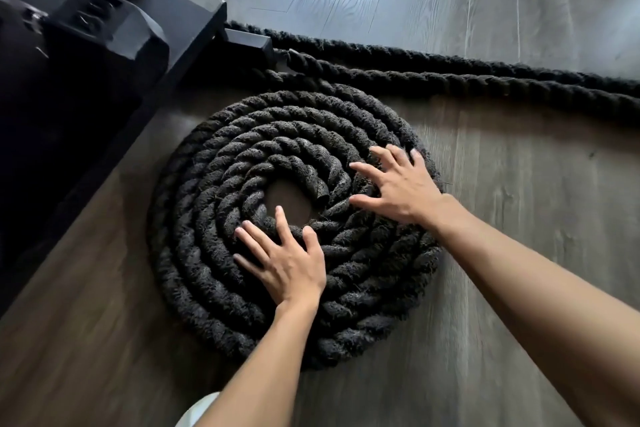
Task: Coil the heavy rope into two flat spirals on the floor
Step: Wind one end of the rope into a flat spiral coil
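Rope (450,80): black, thick, twisted; two runs lie side by side on the floor (519,201), leading off right.
Spiral (214,253): I count about six flat turns round a small bare centre, beside the dark equipment base (114,55).
Left hand (287,263): open, fingers spread, pressed flat on the inner turns.
Right hand (398,184): open, splayed on the right-side turns; grips nothing.
Progress: I judge one spiral nearly formed; second not begun, straight rope left to wind.
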